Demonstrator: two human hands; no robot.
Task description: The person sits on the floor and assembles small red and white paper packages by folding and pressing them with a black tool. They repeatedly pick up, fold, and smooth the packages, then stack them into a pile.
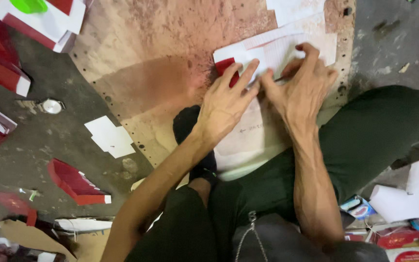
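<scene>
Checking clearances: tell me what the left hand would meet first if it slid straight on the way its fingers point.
Likely the red card piece under the left hand's fingertips, then the white paper sheets beyond; depth is hard to judge.

I am sitting cross-legged on the bare concrete floor [35, 140] of a small paper or box-making workshop. A stained board [151, 63] with holes punched along its edge serves as my bench. Stacks of red and white card [1, 63] sit beside it, with loose white offcuts [110, 137], a folded red piece [76, 184] and scraps of cardboard [30, 237] scattered around me.
</scene>
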